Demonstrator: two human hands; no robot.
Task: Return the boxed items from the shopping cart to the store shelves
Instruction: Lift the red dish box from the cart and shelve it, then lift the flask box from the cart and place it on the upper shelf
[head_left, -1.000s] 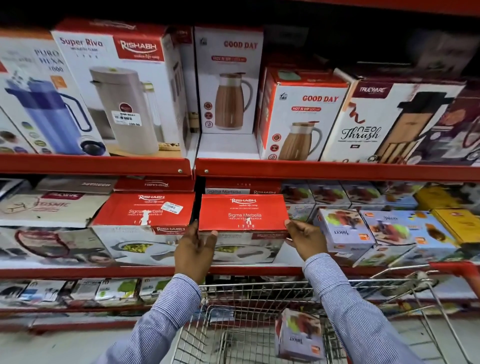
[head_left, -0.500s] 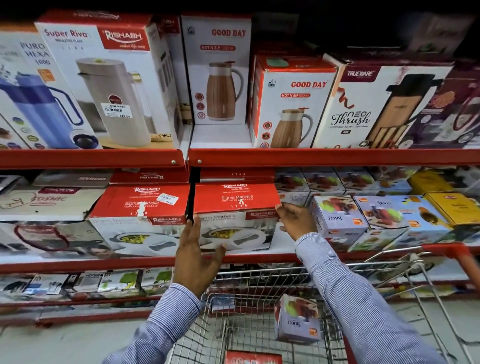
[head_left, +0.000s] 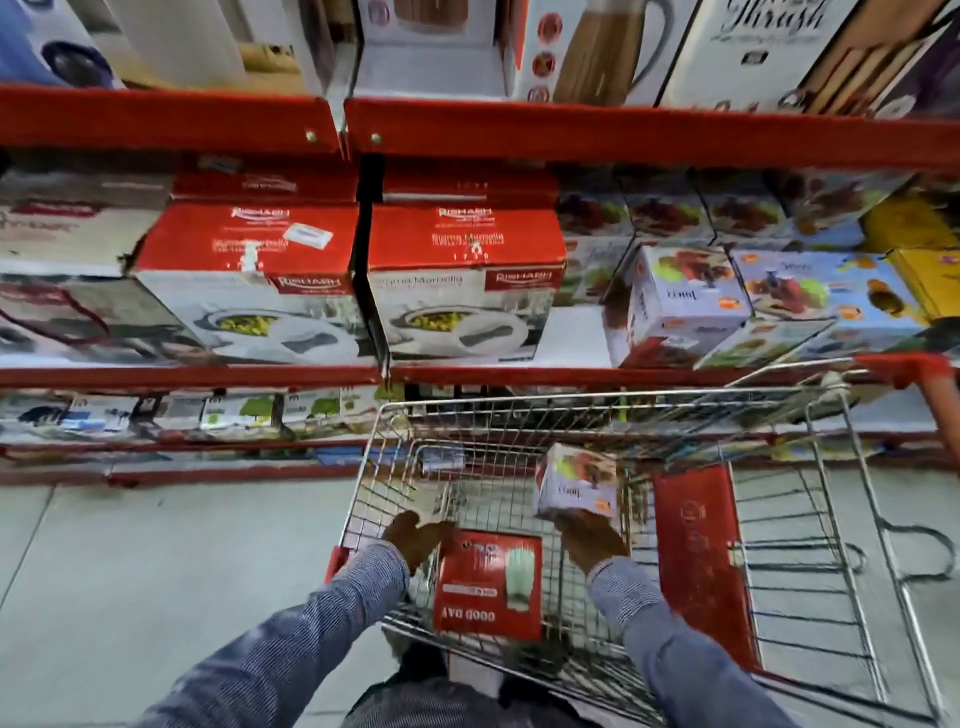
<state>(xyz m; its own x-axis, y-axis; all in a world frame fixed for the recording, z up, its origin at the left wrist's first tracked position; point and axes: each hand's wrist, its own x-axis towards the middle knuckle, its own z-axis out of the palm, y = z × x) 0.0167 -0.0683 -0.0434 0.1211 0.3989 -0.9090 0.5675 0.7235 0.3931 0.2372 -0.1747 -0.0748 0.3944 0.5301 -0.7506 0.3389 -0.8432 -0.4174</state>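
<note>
Red shelves behind a cart: both hands have dropped from the shelf.
Left hand, fingers spread, touches the red box in the near basket; right hand cups the juicer box, likely next for shelving.

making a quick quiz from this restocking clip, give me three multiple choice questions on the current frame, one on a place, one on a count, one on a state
1. Where does the red Good Day box lie?
A. on the floor
B. in the shopping cart
C. on the top shelf

2. How many red-topped Rishabh boxes stand in the front row of the middle shelf?
A. two
B. four
C. none

3. What is the right hand doing?
A. hanging empty
B. gripping the cart handle
C. holding the small juicer box

Answers: 1 B, wire mesh surrounds it. 2 A, a pair stands side by side. 3 C, the box sits on its fingers.
</note>
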